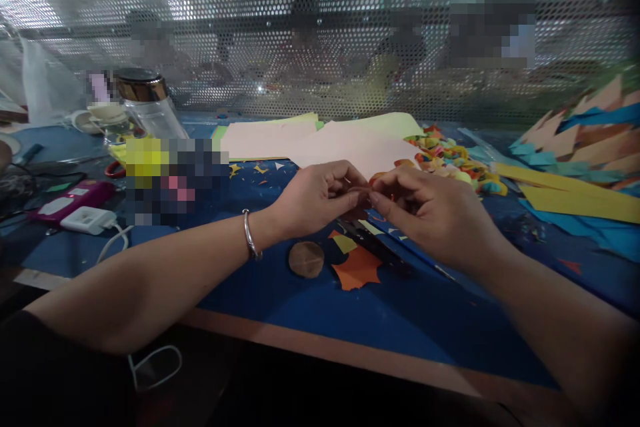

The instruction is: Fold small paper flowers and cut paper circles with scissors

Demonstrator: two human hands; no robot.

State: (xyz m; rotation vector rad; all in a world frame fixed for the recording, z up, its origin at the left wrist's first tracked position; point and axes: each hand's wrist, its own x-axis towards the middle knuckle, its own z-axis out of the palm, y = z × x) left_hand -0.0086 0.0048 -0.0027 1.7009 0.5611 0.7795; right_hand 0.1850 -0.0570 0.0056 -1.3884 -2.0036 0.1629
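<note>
My left hand (317,199) and my right hand (437,210) meet fingertip to fingertip above the blue table. Both pinch a small orange-red piece of paper (371,191), mostly hidden by the fingers. Below them lies an orange paper scrap (356,268) with pointed, cut-out edges, a small yellow scrap (344,244) at its upper left. Left of it rests a round brown disc (307,259) with faint crossing lines. A dark, long tool (377,248), its kind unclear, lies under my right hand, beside a thin blue stick (425,260).
Pale paper sheets (273,139) and a heap of colourful folded paper pieces (450,157) lie behind my hands. Yellow strips (580,197) and layered paper points (575,127) are at right. At left stand a clear bottle (155,113) and a white charger (89,219). A perforated screen (320,47) closes the back.
</note>
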